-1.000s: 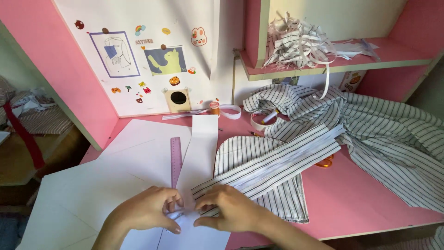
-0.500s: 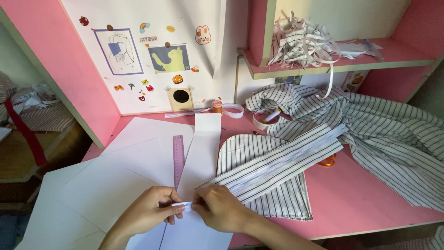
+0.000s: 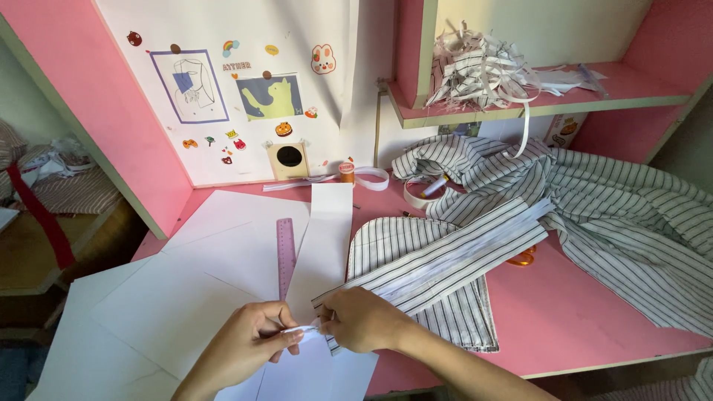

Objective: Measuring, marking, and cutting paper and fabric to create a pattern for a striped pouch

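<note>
Pink desk [image 3: 594,312], half covered on the left by overlapping white paper sheets [image 3: 186,297], with a purple ruler [image 3: 286,252] lying on them just beside a tall narrow paper strip [image 3: 327,238]. Farther right, spread wide, a heap of striped cloth [image 3: 631,215]; on the shelf above, a tangle of striped scraps [image 3: 483,70]; by the back wall, a roll of tape [image 3: 420,194]. Running slantwise from the heap down to the hands, a long striped band [image 3: 460,256], already folded into flat layers and resting across a curved striped piece [image 3: 394,241]. Right hand [image 3: 364,321] closed over the near end of that band, fingers curled tight, thumb pressing the layers together. Left hand [image 3: 249,341] just beside it, thumb and forefinger pinched shut on a small white tab [image 3: 303,332] that reaches to the band's end; whether cloth or paper, too small to tell. Judging by the layout: cutting and folding of the band apparently done, work now confined to its near tip, the far length lying loose, no pins or stitching visible anywhere along it. Ruler and paper strip untouched, near the left hand but apart from it.
</note>
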